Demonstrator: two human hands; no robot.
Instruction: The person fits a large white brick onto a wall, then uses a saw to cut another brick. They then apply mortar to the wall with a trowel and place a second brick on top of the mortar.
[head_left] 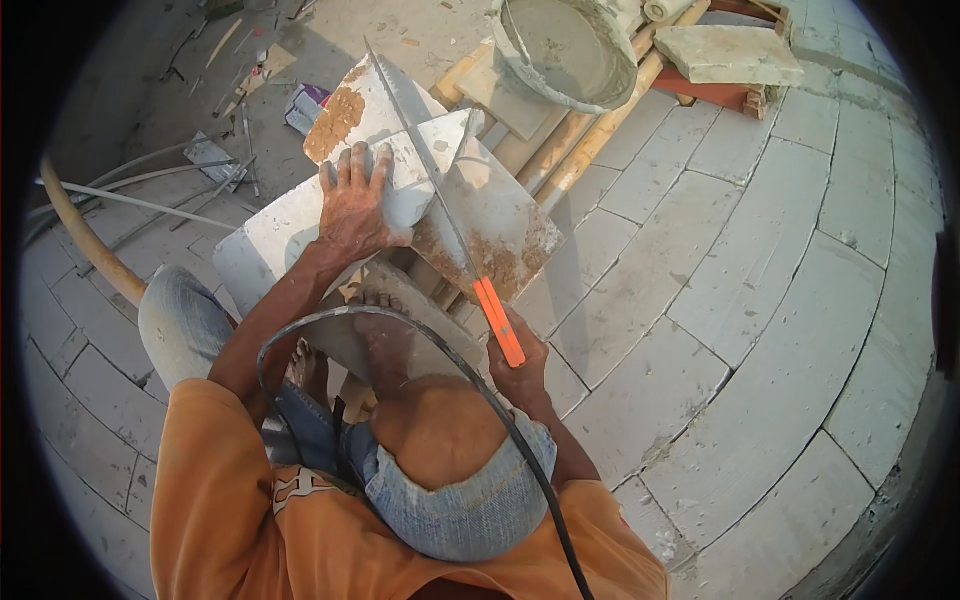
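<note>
My left hand lies on a white block piece, its fingers spread over the top, pressing against it. My right hand grips the orange handle of a saw, whose long blade slants up across the block piece. Beneath are larger white slabs with brown dirt patches. One bare foot of mine rests below them, and a black cable arches over my legs.
A bucket of grey slurry stands beyond the slabs, beside wooden poles and a loose pale slab. Thin pipes or strips and scraps lie at the left, with a curved wooden pole. Grey blocks form the surface at the right.
</note>
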